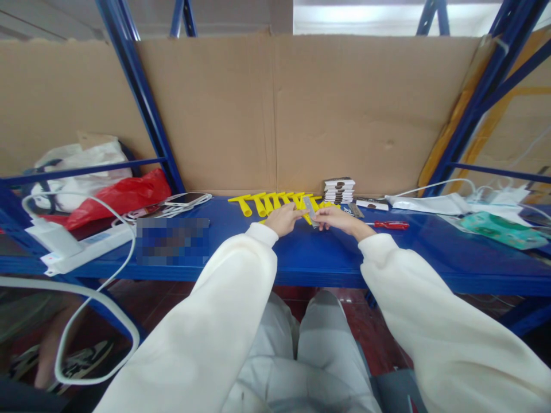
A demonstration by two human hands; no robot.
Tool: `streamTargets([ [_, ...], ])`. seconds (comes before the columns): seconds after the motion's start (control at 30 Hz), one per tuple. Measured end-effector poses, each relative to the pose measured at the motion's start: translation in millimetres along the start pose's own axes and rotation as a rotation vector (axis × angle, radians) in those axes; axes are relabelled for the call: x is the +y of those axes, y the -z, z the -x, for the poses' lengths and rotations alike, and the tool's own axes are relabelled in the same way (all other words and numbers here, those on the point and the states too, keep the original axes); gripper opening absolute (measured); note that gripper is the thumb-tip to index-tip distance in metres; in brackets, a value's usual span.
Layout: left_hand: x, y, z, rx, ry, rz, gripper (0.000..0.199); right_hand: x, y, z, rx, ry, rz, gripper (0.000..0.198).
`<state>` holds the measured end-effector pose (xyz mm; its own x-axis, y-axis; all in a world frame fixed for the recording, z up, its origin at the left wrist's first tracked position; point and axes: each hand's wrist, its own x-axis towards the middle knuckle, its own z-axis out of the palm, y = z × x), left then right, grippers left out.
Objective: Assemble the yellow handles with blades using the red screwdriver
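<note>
Grey strip: it sits between the two hands, above the blue table (318,252); the flat grey strip (310,212) looks thin and smooth, so I'd judge it could twist or slip if the fingers press unevenly.
Left hand: the left hand (282,219) grasps the strip's near side with its fingertips; a weak pinch here could let that side swing loose.
Right hand: the right hand (338,220) has its thumb and fingers closed on the strip from the other side; pushing harder than the left could send it skidding. If an edge is sharp, which I cannot tell from here, a slip could nick a fingertip.
Yellow tools: a row of yellow tools (258,202) lies just behind the hands, close together; a forward jerk could knock several out of line. Whether the fingers also grip one, I cannot tell.
Small boxes: the stack of small boxes (339,189) stands beyond the right hand, and a bumped row could topple it.
Screwdriver: the red screwdriver (391,225) lies beside the right wrist, where a sweeping sleeve could roll it.
White cable: the white cable (129,252) loops over the table's front edge at left; a backward elbow could snag it.
</note>
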<state>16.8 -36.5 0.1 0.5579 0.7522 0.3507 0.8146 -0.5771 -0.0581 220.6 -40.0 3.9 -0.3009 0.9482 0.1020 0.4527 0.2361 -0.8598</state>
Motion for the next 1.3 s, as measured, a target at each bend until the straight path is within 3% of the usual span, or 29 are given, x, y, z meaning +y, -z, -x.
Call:
streamTargets([
  [0.37, 3.6, -2.5, 0.6, -0.012, -0.058, -0.078, 0.053, 19.3, 2.7, -9.8, -0.093, 0.059, -0.106, 0.019],
  [0.9, 12.3, -1.9, 2.1, -0.076, -0.052, -0.157, 0.058, 23.3, 1.7, -9.6, -0.114, -0.007, -0.272, 0.036],
  [1.3, 16.7, 1.0, 2.8, -0.106, -0.048, -0.121, 0.056, 25.6, 3.2, -11.9, -0.140, -0.037, -0.333, 0.037],
])
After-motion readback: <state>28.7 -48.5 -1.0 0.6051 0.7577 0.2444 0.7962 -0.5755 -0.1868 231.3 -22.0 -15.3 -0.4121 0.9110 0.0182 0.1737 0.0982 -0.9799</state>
